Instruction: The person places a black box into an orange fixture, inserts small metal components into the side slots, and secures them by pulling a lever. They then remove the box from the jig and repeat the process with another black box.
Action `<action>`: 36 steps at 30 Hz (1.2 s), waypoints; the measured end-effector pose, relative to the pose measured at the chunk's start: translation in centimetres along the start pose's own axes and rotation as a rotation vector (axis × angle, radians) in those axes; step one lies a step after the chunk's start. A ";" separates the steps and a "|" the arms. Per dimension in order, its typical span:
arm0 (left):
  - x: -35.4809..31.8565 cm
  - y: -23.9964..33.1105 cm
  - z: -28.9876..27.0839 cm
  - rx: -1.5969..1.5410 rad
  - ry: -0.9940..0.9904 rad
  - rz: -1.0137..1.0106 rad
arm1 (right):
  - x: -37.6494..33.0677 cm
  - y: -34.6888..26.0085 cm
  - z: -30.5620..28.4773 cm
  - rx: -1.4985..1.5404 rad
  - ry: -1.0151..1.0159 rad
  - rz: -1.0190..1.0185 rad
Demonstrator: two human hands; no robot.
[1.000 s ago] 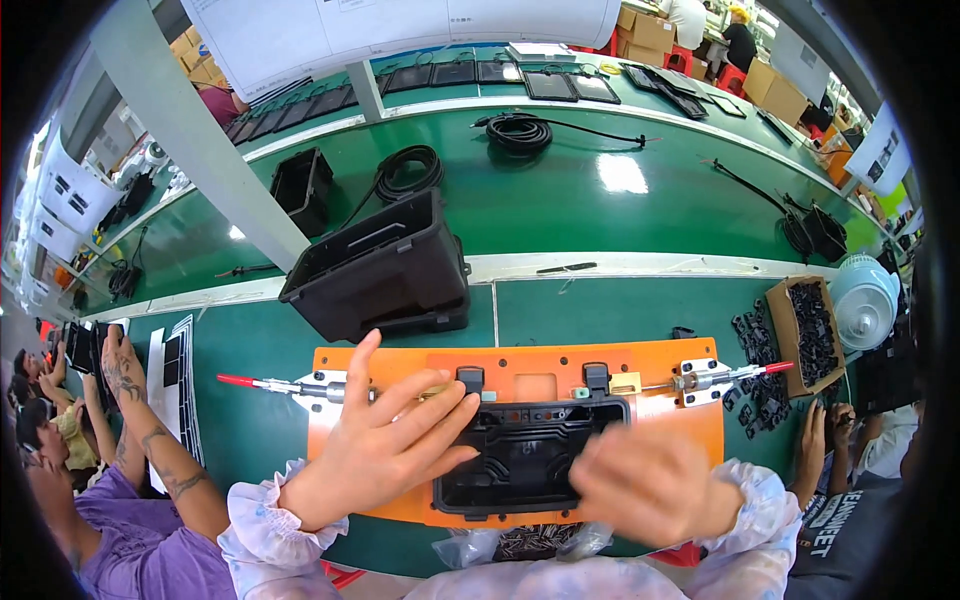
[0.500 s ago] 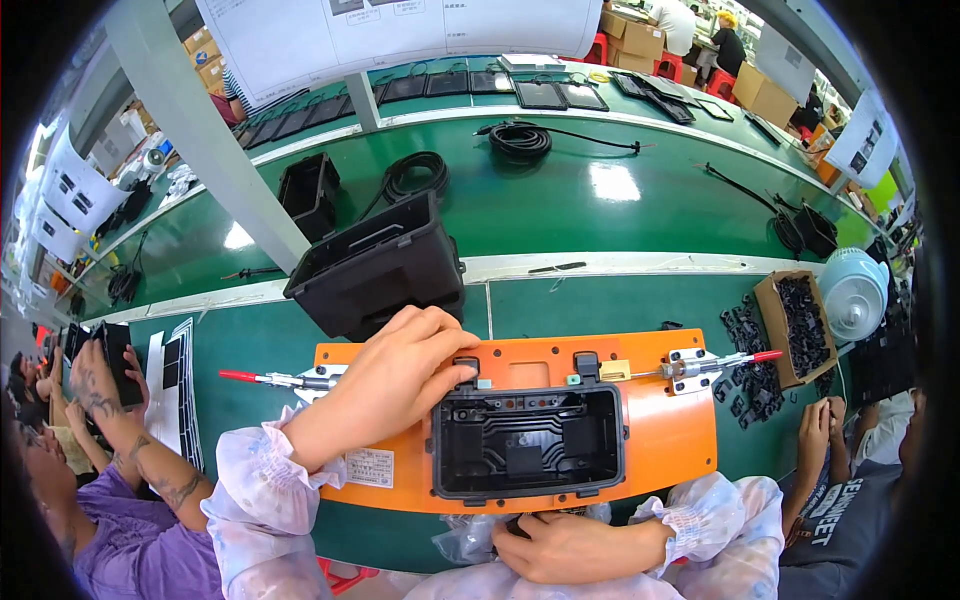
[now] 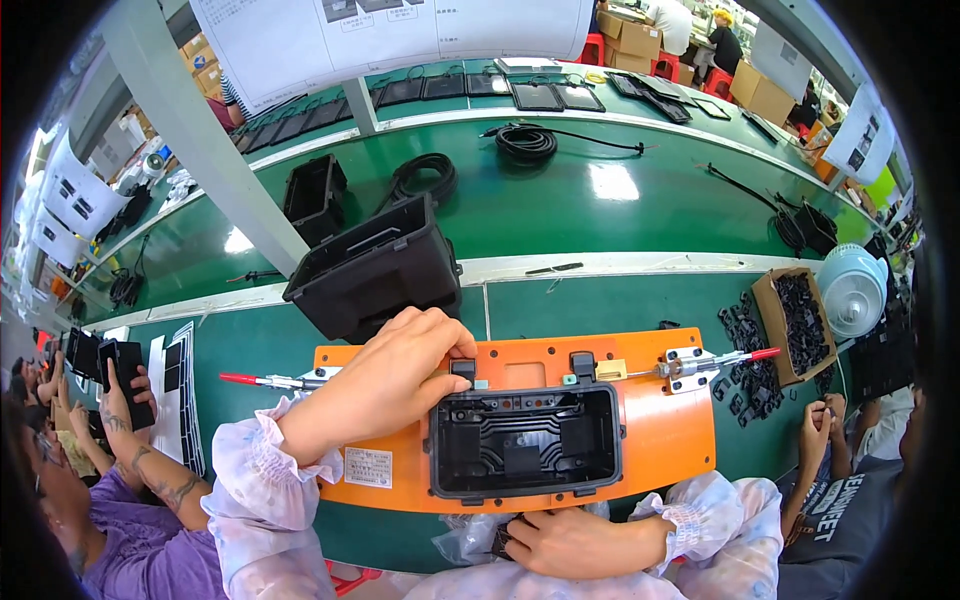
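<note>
A black plastic box [image 3: 525,462] lies open side up on an orange fixture plate [image 3: 665,450]. At its upper left corner, the thumb and fingers of my left hand [image 3: 385,375] close round a small black latch [image 3: 463,370]. A matching latch [image 3: 583,364] sits at the upper right corner. Below the plate, my right hand [image 3: 580,543] rests with curled fingers on a clear plastic bag [image 3: 465,540]; something dark shows by its fingertips, mostly hidden. Toggle clamps with red handles, one on the left [image 3: 240,378] and one on the right [image 3: 690,367], flank the box.
A taller black box [image 3: 375,275] stands just behind the plate. To the right are loose black latches [image 3: 750,385], a carton [image 3: 797,325] full of them and a blue fan [image 3: 853,290]. Coiled cables [image 3: 525,143] lie on the far bench. Co-workers sit on both sides.
My left hand stays at the latch with little movement. The right hand has shifted slightly right, showing more of the dark thing. The co-worker at left has turned a black item in their hands.
</note>
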State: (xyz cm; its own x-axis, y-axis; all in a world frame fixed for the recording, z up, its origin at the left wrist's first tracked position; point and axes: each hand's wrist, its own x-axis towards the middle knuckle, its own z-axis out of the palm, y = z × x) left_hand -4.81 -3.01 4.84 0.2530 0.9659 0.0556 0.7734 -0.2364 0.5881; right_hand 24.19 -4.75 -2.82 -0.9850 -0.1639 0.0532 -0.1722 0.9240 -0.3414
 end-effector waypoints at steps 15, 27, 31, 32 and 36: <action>0.5 0.9 0.1 -0.061 -0.015 -0.039 | 0.0 0.2 -0.1 0.109 0.022 -0.002; 1.8 -0.8 -0.6 -0.256 -0.177 -0.203 | 0.1 0.3 -0.1 0.089 0.037 -0.023; 0.0 -1.5 -0.1 -0.220 0.062 -0.098 | -0.1 0.3 -0.6 0.127 0.021 -0.015; -0.6 -1.2 0.1 -0.174 0.228 0.018 | -0.2 0.3 -0.6 0.126 0.019 -0.016; -2.9 0.4 1.2 0.359 0.325 0.373 | -0.3 0.2 -0.4 0.056 0.015 -0.011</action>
State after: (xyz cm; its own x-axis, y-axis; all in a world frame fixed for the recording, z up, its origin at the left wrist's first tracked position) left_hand -4.53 -6.02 3.89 0.3978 0.7806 0.4821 0.8287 -0.5312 0.1763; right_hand 24.42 -4.39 -2.52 -0.9832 -0.1683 0.0712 -0.1827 0.9013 -0.3928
